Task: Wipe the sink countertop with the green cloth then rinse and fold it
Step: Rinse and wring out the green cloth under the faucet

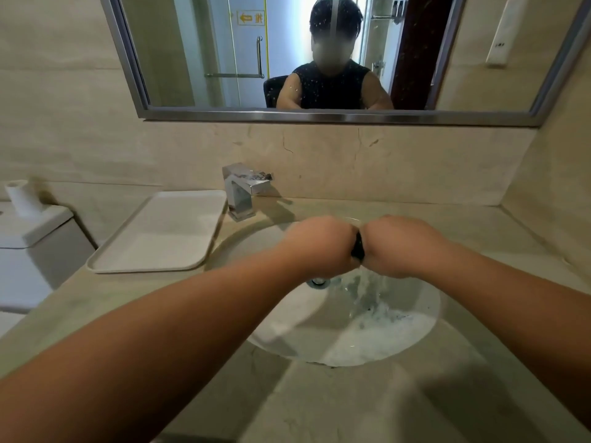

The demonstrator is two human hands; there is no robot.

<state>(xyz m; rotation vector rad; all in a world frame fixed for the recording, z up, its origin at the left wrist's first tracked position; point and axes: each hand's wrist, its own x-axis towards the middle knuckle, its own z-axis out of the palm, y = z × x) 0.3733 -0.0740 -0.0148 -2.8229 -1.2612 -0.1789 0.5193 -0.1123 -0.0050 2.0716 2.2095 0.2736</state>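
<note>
Both fists are held side by side over the round white sink basin (425, 308). My left hand (323, 247) and my right hand (403, 247) are clenched on the green cloth (357, 249), which shows only as a dark twisted strip between them; most of it is hidden inside the fists. Water drips from the cloth into the basin, where foamy water lies around the drain (318, 282). The beige stone countertop (319, 404) surrounds the basin.
A chrome faucet (241, 193) stands behind the basin at the left. A white tray (160, 231) lies on the counter to the left, beside a toilet tank with a paper roll (22, 198). A framed mirror (319, 116) hangs on the wall above.
</note>
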